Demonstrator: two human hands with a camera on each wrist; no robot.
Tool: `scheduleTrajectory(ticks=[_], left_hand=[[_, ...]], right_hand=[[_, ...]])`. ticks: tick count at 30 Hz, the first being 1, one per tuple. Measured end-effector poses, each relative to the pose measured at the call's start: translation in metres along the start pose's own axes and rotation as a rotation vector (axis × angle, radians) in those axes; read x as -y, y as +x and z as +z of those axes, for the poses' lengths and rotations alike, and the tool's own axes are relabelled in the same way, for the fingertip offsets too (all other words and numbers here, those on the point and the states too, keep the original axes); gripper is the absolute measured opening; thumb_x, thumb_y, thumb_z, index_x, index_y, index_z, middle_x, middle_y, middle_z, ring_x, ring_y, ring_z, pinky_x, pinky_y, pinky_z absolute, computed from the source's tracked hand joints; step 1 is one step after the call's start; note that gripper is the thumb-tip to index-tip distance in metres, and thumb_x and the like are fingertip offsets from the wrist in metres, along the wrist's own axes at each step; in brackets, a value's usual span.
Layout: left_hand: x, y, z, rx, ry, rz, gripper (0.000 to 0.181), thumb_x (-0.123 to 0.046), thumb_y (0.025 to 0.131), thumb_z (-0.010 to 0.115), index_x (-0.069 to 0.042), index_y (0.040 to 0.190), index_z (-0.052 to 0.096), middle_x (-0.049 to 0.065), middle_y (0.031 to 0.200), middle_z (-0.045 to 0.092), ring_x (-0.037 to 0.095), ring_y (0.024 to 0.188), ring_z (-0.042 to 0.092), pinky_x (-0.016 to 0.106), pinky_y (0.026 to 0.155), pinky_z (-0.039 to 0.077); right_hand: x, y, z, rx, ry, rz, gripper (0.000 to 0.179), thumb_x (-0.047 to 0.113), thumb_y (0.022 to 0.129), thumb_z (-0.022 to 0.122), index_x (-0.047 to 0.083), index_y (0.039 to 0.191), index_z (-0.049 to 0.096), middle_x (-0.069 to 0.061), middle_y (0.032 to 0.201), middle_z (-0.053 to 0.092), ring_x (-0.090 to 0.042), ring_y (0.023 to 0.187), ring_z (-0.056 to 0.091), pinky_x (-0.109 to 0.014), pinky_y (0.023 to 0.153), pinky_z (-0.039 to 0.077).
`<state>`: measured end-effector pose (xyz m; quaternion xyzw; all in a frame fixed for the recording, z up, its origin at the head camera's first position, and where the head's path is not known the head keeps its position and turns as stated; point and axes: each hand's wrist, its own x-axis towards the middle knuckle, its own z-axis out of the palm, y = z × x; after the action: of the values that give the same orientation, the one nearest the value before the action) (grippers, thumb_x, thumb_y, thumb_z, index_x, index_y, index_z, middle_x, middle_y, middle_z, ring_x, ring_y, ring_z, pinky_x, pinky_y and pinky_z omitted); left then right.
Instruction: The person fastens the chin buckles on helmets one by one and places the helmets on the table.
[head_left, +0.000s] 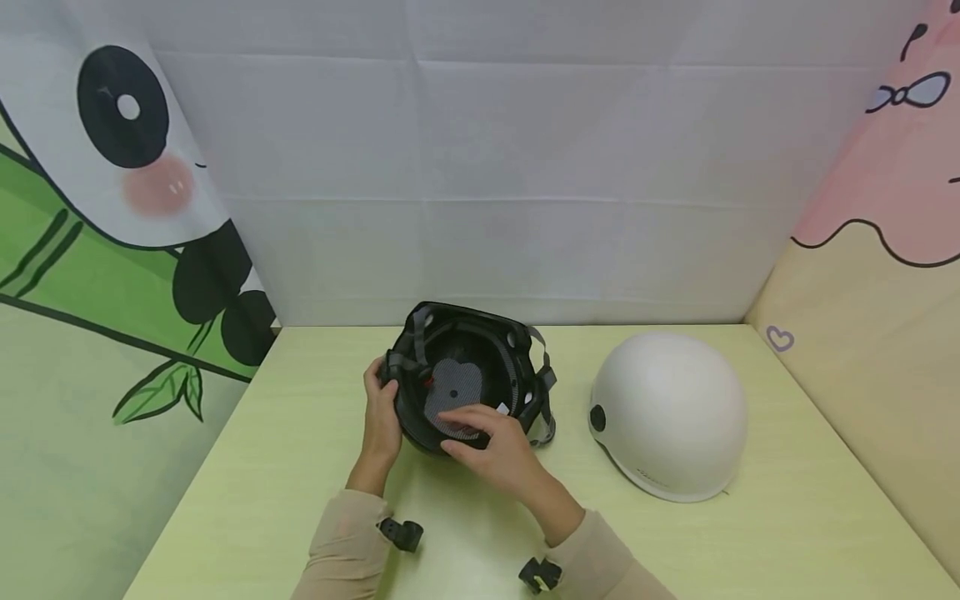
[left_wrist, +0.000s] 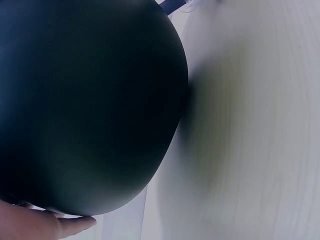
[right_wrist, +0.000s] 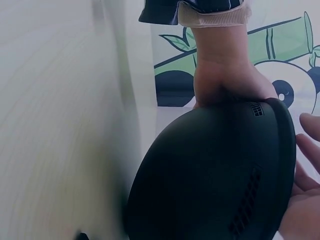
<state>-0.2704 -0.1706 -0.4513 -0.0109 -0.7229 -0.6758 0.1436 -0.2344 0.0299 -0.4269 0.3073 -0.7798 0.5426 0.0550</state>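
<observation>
A black helmet [head_left: 491, 354] is tipped on the table with its hollow towards me, showing grey mesh padding [head_left: 453, 383]. My left hand [head_left: 382, 429] grips its left rim, thumb over the edge and fingers behind the shell. Over the near rim is my right hand [head_left: 502, 454], its fingers reaching across the opening in front of the padding, thumb apart from them. A grey strap [head_left: 547, 379] with a dark buckle hangs off the right side. The smooth outer shell [left_wrist: 95, 110] fills much of the left wrist view; vent slots [right_wrist: 245, 202] show in the right wrist view.
To the right, a white helmet [head_left: 675, 417] sits dome up on the pale yellow-green table [head_left: 810, 517]. A plain white sheet [head_left: 540, 167] hangs behind the table. Printed cartoon panels stand at the left and right sides.
</observation>
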Motion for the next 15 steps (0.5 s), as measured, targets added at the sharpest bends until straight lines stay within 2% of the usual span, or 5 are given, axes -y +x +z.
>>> scheduleTrajectory(ticks=[9, 15], left_hand=[[-0.0025, -0.0008, -0.0021, 0.007, 0.039, 0.014, 0.052, -0.019, 0.100, 0.027, -0.010, 0.150, 0.019, 0.014, 0.149, 0.030, 0.026, 0.130, 0.035, 0.039, 0.105, 0.026], [-0.0047, 0.0001, -0.0054, 0.015, 0.024, 0.029, 0.051, -0.018, 0.101, 0.026, -0.012, 0.151, 0.019, 0.014, 0.152, 0.027, 0.026, 0.132, 0.034, 0.031, 0.103, 0.028]], right_hand=[[0.0028, -0.0019, -0.0035, -0.016, 0.054, -0.016, 0.031, 0.011, 0.086, 0.076, 0.010, 0.117, 0.071, 0.002, 0.114, 0.066, -0.018, 0.098, 0.062, -0.041, 0.082, 0.051], [0.0021, -0.0034, -0.0065, -0.020, 0.112, -0.004, 0.031, 0.008, 0.087, 0.075, 0.005, 0.118, 0.070, -0.003, 0.113, 0.066, -0.022, 0.100, 0.062, -0.046, 0.084, 0.051]])
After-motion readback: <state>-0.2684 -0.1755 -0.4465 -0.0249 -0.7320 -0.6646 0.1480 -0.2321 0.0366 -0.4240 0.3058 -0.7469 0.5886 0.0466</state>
